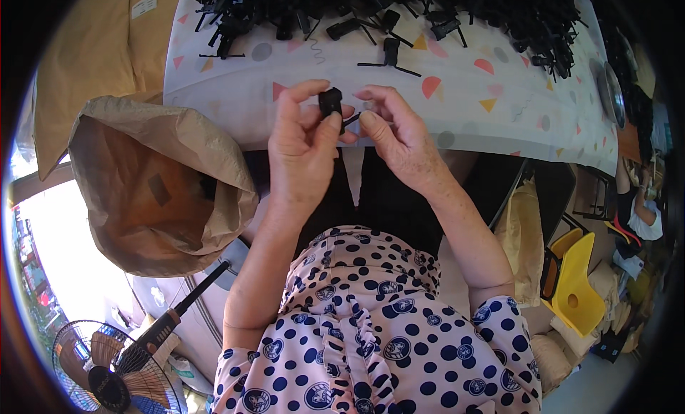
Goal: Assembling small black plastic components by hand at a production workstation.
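In front of me, over the near edge of the table, my left hand (pixel 305 146) is closed on a small black plastic part (pixel 330 100), held upright between thumb and fingers. Its exact kind I cannot make out. A thin black leg slants from its lower end toward my right hand (pixel 405 139), whose thumb and fingertips are closed at the tip of that leg. Just beyond my hands, a similar black part with two spread legs (pixel 390 54) lies on the patterned tablecloth (pixel 471 93). More such parts are heaped in a large black pile (pixel 492 18) at the far side.
A large open brown paper bag (pixel 160 193) stands at my left, by the table's edge. Lower left is a fan (pixel 110 385) with a wire guard. At right are a yellow chair (pixel 574 285), a paper sack (pixel 519 250) and, farther off, another person (pixel 646 214).
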`<state>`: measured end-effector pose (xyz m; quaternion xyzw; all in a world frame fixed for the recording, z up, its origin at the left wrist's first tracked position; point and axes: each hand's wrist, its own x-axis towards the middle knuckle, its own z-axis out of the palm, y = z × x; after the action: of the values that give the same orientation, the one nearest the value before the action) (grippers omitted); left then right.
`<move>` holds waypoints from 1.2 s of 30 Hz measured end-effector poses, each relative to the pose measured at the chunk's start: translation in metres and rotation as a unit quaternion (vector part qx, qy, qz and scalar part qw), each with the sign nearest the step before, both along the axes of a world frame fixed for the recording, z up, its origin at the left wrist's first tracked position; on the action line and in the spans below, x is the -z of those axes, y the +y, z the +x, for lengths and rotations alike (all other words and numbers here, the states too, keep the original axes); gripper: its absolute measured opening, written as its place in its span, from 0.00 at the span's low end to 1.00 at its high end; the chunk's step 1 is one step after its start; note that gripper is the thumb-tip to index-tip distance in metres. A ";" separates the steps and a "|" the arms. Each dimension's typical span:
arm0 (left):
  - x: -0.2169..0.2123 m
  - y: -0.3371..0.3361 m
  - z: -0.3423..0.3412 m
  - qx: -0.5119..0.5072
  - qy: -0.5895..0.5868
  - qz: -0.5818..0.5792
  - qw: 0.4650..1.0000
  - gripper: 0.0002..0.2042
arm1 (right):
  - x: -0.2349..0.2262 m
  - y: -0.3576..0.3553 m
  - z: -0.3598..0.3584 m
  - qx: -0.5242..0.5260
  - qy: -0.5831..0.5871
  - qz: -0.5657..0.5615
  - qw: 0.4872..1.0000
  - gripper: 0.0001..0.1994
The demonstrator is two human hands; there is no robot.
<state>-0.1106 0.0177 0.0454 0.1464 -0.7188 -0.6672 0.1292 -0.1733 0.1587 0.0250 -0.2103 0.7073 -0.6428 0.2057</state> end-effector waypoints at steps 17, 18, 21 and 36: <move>-0.007 -0.015 0.011 0.137 -0.084 0.285 0.945 0.21 | -0.006 0.005 -0.014 -0.108 -0.272 -0.170 0.941 0.08; -0.007 -0.015 0.011 0.147 -0.096 0.237 0.955 0.21 | -0.007 0.007 -0.013 -0.105 -0.266 -0.150 0.946 0.08; -0.009 -0.007 0.012 0.161 -0.077 0.078 0.981 0.20 | -0.001 0.011 -0.010 -0.102 -0.249 -0.122 0.956 0.07; -0.010 0.006 0.000 0.163 -0.088 0.000 0.983 0.15 | -0.003 0.016 0.015 -0.035 -0.056 -0.012 0.998 0.11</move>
<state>-0.1106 0.0235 0.0557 0.0855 -0.7418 -0.6636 -0.0455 -0.1580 0.1747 0.0277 -0.2009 0.6787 -0.6547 0.2651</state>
